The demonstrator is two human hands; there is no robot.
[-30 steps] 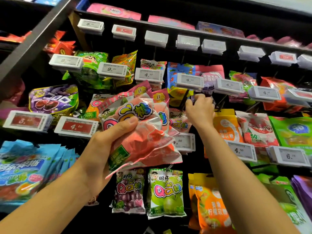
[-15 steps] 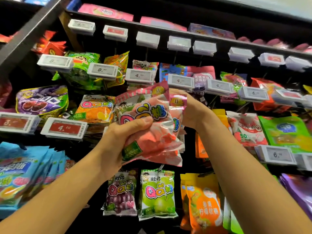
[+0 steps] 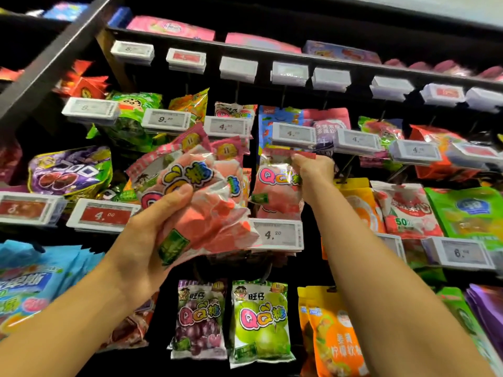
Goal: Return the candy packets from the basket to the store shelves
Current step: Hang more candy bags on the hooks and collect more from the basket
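Observation:
My left hand (image 3: 152,235) grips a bunch of pink peach candy packets (image 3: 196,194), held up in front of the shelf pegs. My right hand (image 3: 313,170) pinches the top edge of one more pink peach packet (image 3: 275,186), which hangs just above the white 4.20 price tag (image 3: 277,235). That packet sits right of the bunch and apart from it. The basket is out of view.
Dark store shelves (image 3: 272,54) carry rows of white price tags on pegs. Purple grape (image 3: 198,322) and green apple (image 3: 258,322) packets hang below my hands. Orange bags (image 3: 334,336) hang at the lower right, blue bags (image 3: 30,281) at the lower left.
My right hand came back to the bunch, took one pink packet from it, and now holds that packet at the peg above the 4.20 tag. The left hand stays about where it was.

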